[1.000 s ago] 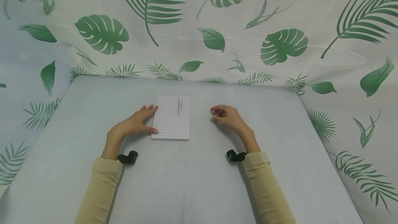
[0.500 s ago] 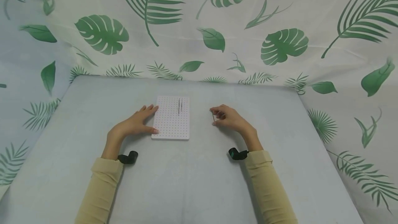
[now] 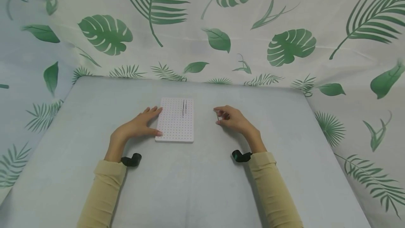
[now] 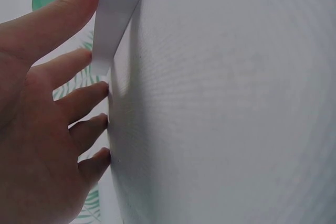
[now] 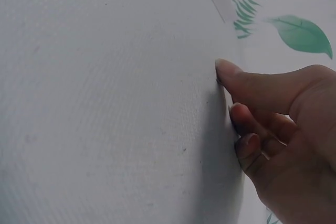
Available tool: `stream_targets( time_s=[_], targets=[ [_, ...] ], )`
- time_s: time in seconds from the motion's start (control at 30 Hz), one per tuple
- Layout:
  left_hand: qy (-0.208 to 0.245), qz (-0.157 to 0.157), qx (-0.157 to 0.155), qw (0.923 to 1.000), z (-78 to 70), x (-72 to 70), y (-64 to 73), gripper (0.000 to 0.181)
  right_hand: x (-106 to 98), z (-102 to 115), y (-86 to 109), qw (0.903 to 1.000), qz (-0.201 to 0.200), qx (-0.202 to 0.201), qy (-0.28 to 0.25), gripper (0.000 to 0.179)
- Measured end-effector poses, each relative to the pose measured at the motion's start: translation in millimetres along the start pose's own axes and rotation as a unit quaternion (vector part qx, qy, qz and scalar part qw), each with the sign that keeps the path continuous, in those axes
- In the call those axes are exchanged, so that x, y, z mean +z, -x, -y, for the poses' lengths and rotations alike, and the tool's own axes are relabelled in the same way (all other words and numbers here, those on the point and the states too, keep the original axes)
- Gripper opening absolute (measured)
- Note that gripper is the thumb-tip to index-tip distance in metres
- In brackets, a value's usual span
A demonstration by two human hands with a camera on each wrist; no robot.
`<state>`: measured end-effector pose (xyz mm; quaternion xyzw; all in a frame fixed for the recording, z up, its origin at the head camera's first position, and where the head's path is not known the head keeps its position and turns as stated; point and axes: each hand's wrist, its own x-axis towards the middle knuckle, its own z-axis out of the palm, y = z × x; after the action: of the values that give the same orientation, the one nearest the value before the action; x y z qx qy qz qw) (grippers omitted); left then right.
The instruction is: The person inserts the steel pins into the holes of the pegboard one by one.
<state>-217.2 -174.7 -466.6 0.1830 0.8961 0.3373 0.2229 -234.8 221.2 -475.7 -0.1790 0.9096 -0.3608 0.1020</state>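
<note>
A white board (image 3: 175,126) with rows of small holes lies flat on the table. Two thin dark sticks (image 3: 182,109) are on its far right part; whether they stand in holes I cannot tell. My left hand (image 3: 139,124) touches the board's left side, thumb at the near corner and fingers spread, mostly straight. In the left wrist view the thumb meets the board's edge (image 4: 118,19) and several fingertips touch the table. To the right of the board, my right hand (image 3: 232,118) holds a thin stick (image 3: 217,116) between thumb and index finger, low over the table.
The light grey table (image 3: 190,185) spreads around the board and both hands. Behind it hangs a white cloth (image 3: 190,38) with green leaf prints. A black wrist camera (image 3: 131,160) sits on the left wrist, another black camera (image 3: 241,156) on the right.
The right hand has shifted slightly, its thumb and index finger now farther apart, with the stick showing more clearly between them. The left hand and the board have stayed in place.
</note>
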Motion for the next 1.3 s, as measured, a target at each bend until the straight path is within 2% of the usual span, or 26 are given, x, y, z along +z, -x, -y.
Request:
stream_targets(
  time_s=[0.4,0.57,1.0,1.3],
  targets=[
    [0.0,0.0,-0.002,1.0,0.3,0.6,-0.5,0.101,1.1,-1.8,-1.9,0.9998,-0.005,0.013,0.013,0.049],
    [0.003,-0.001,-0.003,1.0,-1.0,0.4,0.3,0.102,1.8,-1.2,-2.2,0.9997,-0.01,0.021,0.002,0.047],
    [-0.004,0.0,-0.003,1.0,0.3,1.4,-1.0,0.102,4.1,-3.8,0.1,0.9954,-0.08,0.045,-0.026,0.036],
    [0.002,-0.003,-0.001,1.0,-0.2,1.7,0.6,0.101,3.9,-1.3,0.7,0.9939,-0.095,0.041,-0.036,0.03]
  ],
)
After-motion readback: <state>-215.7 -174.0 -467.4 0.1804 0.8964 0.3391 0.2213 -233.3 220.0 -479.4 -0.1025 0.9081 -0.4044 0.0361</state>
